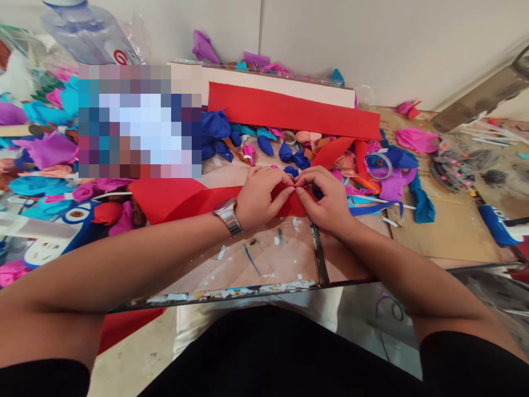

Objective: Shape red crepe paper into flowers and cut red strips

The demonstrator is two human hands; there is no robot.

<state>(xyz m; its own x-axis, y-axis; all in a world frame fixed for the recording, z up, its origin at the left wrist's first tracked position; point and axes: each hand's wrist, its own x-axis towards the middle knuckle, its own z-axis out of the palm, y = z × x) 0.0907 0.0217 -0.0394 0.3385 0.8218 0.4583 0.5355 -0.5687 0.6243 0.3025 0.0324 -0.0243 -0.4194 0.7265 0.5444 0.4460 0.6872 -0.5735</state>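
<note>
A red crepe paper strip [177, 199] runs from the left across the table's middle, up to my fingers. My left hand [262, 196], with a metal watch [228, 216] on its wrist, pinches the strip's right part between thumb and fingertips. Facing it, my right hand [326, 199] pinches the same spot, and the fingertips of both hands nearly meet. The bit of paper between them is mostly hidden by the fingers. Just beyond my hands lie dark blue paper petals [264, 144] and a second red paper strip [293, 110], laid flat.
Crumpled pink, purple and blue paper pieces [49, 149] pile up on the left, near a clear plastic bottle [86, 33]. A tape roll [390, 165] sits to the right, beside a cardboard sheet [450, 231]. A pixelated patch hides part of the left side.
</note>
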